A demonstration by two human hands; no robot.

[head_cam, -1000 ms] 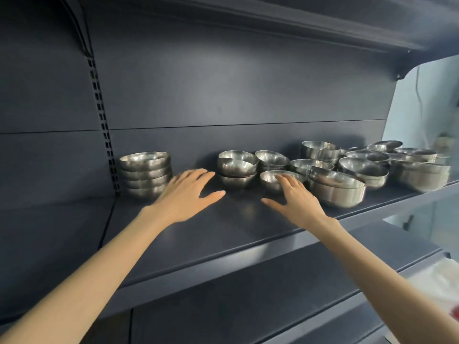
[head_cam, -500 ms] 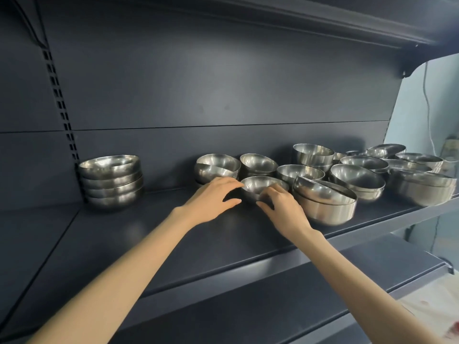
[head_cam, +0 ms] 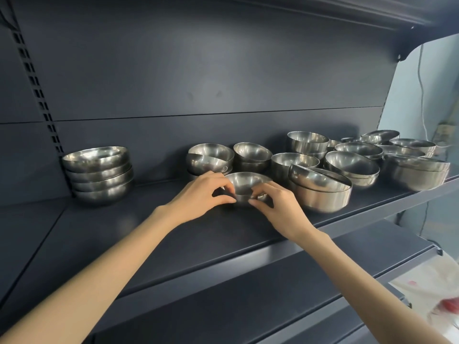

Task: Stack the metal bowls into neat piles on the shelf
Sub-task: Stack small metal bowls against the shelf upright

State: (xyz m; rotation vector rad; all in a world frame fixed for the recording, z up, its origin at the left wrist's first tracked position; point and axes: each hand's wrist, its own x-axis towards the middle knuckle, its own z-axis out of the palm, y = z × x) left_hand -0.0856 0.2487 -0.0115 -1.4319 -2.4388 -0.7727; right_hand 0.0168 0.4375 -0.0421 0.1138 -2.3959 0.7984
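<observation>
A small metal bowl [head_cam: 246,182] stands on the dark shelf [head_cam: 173,234] near its middle. My left hand [head_cam: 198,197] grips its left side, fingers curled round the rim and wall. My right hand [head_cam: 278,204] holds its right side the same way. A neat pile of several bowls [head_cam: 98,173] stands at the left by the slotted upright. Behind the held bowl sit two small loose piles [head_cam: 211,160], [head_cam: 252,157]. A larger tilted pile [head_cam: 320,189] stands just right of my right hand.
Many more loose and half-nested bowls [head_cam: 387,155] crowd the shelf's right end. A lower shelf [head_cam: 273,294] juts out below. A white bag with red marks [head_cam: 432,291] lies at the bottom right. The upper shelf [head_cam: 323,8] overhangs.
Both hands moved from bare shelf onto the small bowl and closed round its two sides. The view shifted, so the left pile sits closer to the middle.
</observation>
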